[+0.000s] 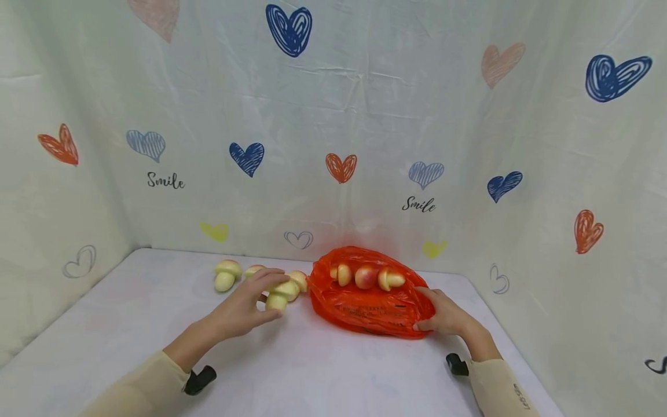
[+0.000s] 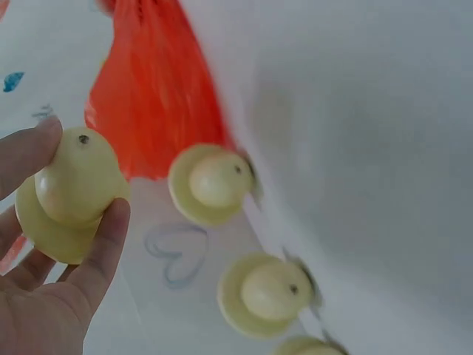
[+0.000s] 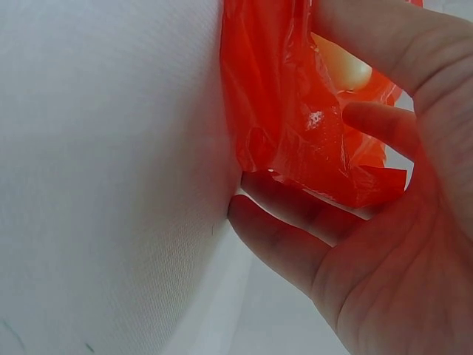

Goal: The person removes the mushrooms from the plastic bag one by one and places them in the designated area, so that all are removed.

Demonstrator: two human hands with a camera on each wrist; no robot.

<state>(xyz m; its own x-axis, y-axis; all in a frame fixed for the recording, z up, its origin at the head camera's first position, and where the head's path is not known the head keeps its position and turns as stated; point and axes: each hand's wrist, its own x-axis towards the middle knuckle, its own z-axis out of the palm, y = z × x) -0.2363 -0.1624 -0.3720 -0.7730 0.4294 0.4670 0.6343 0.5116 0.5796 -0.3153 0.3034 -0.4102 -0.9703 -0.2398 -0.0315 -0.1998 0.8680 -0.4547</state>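
Note:
My left hand (image 1: 241,307) holds a pale yellow toy mushroom (image 2: 80,177) between thumb and fingers, raised off the table left of a red plastic bag (image 1: 359,315). The bag lies with its mouth spread open, and three mushrooms (image 1: 391,280) show in a row inside it. At its right edge, my right hand (image 1: 445,313) grips the plastic; in the right wrist view the fingers (image 3: 281,240) lie around the bag's rim. Three more mushrooms stand on the table: one at the left (image 1: 227,275), one partly behind my left hand (image 1: 254,270), one near the bag (image 1: 299,280).
A white-covered table (image 1: 323,376) carries everything. Behind and at both sides hangs a pale curtain (image 1: 365,116) printed with hearts and "Smile". Dark camera mounts (image 1: 200,380) sit at both wrists.

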